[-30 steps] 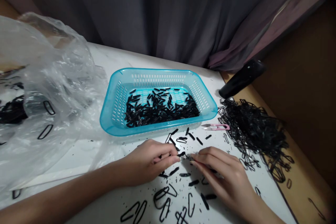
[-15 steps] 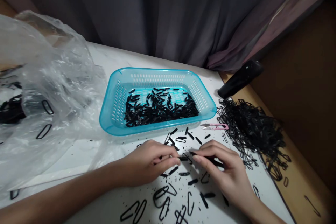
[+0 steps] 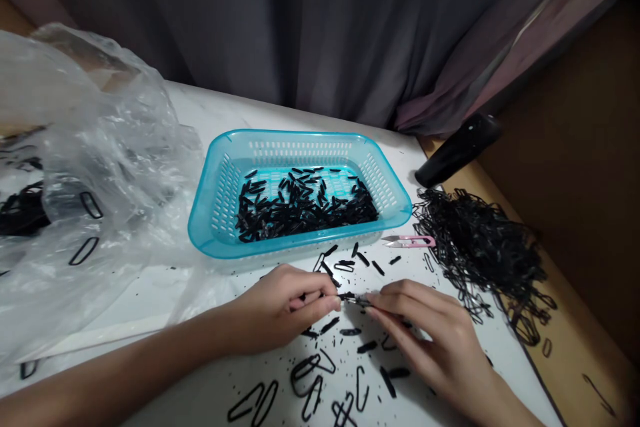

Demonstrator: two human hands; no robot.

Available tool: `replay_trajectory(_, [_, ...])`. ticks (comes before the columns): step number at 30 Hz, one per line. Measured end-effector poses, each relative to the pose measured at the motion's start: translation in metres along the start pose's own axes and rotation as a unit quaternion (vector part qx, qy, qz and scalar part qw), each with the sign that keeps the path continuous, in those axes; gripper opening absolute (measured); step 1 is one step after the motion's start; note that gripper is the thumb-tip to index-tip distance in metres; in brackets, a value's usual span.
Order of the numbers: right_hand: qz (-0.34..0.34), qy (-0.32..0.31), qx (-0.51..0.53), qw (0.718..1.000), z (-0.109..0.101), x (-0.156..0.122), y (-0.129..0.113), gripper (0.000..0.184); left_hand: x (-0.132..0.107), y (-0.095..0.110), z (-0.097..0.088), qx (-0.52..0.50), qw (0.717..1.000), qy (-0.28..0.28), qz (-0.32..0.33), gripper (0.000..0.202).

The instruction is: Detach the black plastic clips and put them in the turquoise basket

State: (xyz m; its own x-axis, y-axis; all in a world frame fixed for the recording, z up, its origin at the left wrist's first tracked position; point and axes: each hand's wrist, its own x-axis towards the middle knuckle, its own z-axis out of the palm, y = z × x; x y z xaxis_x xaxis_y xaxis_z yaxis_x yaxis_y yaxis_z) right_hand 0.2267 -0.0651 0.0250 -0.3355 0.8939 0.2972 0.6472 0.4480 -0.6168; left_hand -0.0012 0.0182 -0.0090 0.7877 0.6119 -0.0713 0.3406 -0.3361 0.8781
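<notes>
My left hand [image 3: 300, 303] pinches a small black rubber-like strip [image 3: 346, 295] between thumb and forefinger. Facing it, my right hand [image 3: 430, 320] is closed around small dark-handled snips [image 3: 357, 301]; their thin metal blades meet the strip, and the fingers hide most of the handle. Short black pieces [image 3: 351, 331] and narrow black loops [image 3: 313, 397] lie scattered under and around both hands, among tiny black crumbs. Just beyond the hands stands a blue plastic basket [image 3: 300, 247] holding many short black pieces [image 3: 310, 210].
Pink-handled thread snips [image 3: 410, 241] lie right of the basket. A tangled heap of black loops [image 3: 480, 247] spreads over the table's right edge, with a black cylindrical object [image 3: 457, 150] behind it. Clear plastic bags [image 3: 125, 147] fill the left. A dark curtain [image 3: 300, 27] hangs behind.
My right hand has brought the snips slightly left, and their blades have moved onto the strip in my left hand. The left hand stays nearly in place.
</notes>
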Motion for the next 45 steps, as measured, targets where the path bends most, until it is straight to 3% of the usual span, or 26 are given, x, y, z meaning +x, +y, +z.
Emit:
replay_trajectory(12, [-0.011, -0.020, -0.053, 0.998, 0.0025, -0.0003, 0.0000, 0.015, 0.0007, -0.0010, -0.0004, 0.019, 1.000, -0.015, 0.013, 0.028])
replay_trajectory(28, [0.020, -0.068, 0.109, 0.992, -0.0001, 0.0036, -0.0031, 0.015, 0.0022, 0.0009, -0.0011, 0.035, 0.999, -0.020, 0.022, 0.028])
replay_trajectory(33, [0.007, -0.018, 0.039, 0.999, -0.0012, 0.0015, 0.0002, 0.016, 0.0011, -0.0002, -0.0010, 0.022, 0.999, -0.016, 0.025, 0.027])
replay_trajectory(45, [-0.006, -0.014, -0.051, 0.999, 0.0023, -0.0018, 0.0017, 0.014, 0.0000, -0.0009, -0.0007, 0.020, 0.999, -0.011, 0.040, 0.026])
